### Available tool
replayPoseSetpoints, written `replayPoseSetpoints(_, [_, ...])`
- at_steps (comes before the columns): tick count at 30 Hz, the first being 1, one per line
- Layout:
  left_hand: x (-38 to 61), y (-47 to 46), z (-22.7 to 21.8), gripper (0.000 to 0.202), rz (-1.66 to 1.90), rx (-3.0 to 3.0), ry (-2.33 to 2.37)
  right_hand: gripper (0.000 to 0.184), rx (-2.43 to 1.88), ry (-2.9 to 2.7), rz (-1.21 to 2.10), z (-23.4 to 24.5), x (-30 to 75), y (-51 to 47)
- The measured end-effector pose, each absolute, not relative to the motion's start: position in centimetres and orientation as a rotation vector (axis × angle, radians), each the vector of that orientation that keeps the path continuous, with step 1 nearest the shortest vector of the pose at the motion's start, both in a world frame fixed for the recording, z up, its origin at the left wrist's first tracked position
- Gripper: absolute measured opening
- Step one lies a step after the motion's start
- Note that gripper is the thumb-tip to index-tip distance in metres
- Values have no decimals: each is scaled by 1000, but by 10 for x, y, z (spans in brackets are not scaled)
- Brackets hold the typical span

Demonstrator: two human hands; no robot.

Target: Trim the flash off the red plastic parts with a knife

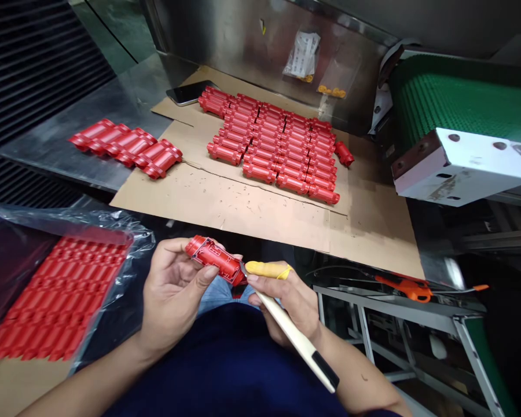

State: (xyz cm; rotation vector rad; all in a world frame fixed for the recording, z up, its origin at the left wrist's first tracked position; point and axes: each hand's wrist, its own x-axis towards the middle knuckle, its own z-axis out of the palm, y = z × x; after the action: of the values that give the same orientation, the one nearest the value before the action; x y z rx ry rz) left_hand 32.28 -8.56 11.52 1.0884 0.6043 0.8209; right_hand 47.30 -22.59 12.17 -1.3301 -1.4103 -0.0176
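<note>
Between thumb and fingers, my left hand holds a red plastic half-shell, its hollow inner side facing up. My right hand grips a knife with a long cream handle and a black end. A yellow finger cot covers its index finger, which lies along the knife near the blade. The small blade touches or nearly touches the right end of the red part; I cannot tell which. Both hands are over the lap, just in front of the cardboard-covered bench.
Rows of red parts lie on the cardboard, with another group at left. A phone rests behind. Lower left, a plastic-lined box holds many red parts. A green conveyor and orange-handled tool are at right.
</note>
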Motion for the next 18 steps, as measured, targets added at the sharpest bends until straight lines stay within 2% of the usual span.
replayPoseSetpoints(12, [320, -86, 113, 35, 834, 1155, 589, 37, -1345, -1425, -13, 122, 472, -226])
replayPoseSetpoints(18, [322, -85, 98, 32, 991, 1158, 482, 31, -1349, -1347, 18, 121, 466, -227])
